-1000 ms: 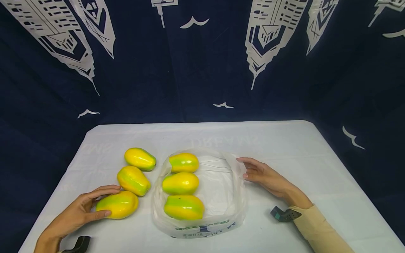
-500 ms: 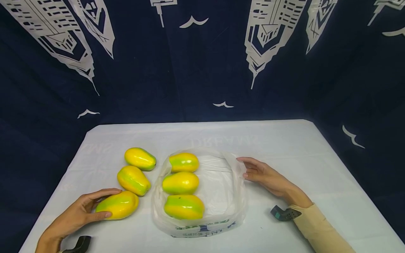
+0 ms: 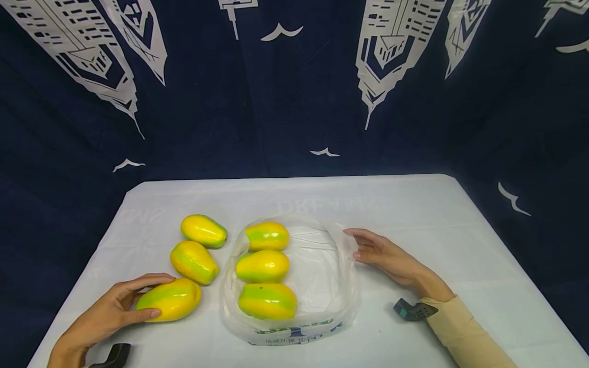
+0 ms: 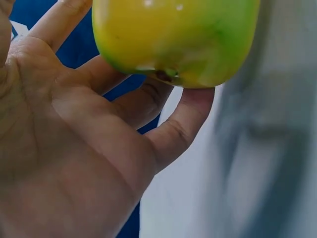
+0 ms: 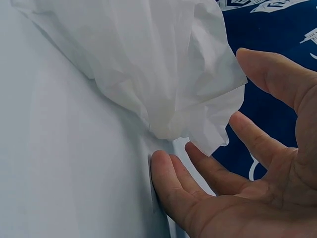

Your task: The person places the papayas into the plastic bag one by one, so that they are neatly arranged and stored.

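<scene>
My left hand (image 3: 108,309) grips the nearest papaya (image 3: 172,300), thumb along its near side and fingers over the far side. In the left wrist view that yellow-green papaya (image 4: 173,39) shows its blunt end against the fingers. A translucent white plastic bag (image 3: 346,286) lies spread with its mouth upward, three papayas (image 3: 262,267) in a column along its left side. To the bag's right, my right hand (image 3: 386,259) has relaxed fingers, fingertips right at the rim. The right wrist view shows the crumpled bag edge (image 5: 168,99) between the spread thumb and fingers.
Two more papayas, a middle one (image 3: 194,262) and a far one (image 3: 204,231), lie on the white-covered table (image 3: 405,204) left of the bag. The middle one is close beside the gripped papaya. A dark blue printed cloth (image 3: 285,112) hangs behind the table.
The left hand has closed a little more on the nearest papaya, which has shifted slightly left and toward me. The right hand and the bag have stayed in place.
</scene>
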Demonstrator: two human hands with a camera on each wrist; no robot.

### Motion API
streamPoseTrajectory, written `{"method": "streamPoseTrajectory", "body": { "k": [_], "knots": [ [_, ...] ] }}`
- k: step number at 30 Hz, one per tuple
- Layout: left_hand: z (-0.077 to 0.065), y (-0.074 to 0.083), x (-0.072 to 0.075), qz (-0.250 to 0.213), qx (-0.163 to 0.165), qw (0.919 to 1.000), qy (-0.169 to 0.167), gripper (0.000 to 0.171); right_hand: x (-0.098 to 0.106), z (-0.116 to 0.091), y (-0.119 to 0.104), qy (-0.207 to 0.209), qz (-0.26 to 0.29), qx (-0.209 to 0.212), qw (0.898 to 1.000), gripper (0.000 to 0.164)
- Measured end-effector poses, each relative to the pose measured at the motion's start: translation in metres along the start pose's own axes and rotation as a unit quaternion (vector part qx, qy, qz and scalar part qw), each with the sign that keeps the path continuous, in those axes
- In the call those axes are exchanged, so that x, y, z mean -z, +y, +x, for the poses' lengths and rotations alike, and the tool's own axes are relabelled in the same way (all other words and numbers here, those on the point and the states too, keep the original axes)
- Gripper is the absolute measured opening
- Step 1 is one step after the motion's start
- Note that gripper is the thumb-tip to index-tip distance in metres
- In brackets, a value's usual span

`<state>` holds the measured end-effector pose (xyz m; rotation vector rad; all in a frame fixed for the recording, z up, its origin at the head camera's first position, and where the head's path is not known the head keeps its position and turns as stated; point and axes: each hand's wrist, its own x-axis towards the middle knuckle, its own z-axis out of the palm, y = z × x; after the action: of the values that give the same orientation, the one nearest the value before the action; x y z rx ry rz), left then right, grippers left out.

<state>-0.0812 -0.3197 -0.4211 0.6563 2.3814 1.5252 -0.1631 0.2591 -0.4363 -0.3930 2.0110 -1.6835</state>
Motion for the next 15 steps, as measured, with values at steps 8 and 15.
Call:
{"method": "streamPoseTrajectory", "body": {
  "k": [8, 15],
  "knots": [
    [0.005, 0.02, 0.002, 0.064, -0.019, 0.9976, 0.02, 0.055, 0.001, 0.0, 0.001, 0.0, -0.001, -0.001, 1.0, 0.064],
    [0.018, 0.042, -0.001, 0.101, -0.044, 0.9935, 0.029, 0.055, 0.001, -0.001, 0.0, -0.001, 0.0, -0.004, 1.0, 0.064]
  ]
}}
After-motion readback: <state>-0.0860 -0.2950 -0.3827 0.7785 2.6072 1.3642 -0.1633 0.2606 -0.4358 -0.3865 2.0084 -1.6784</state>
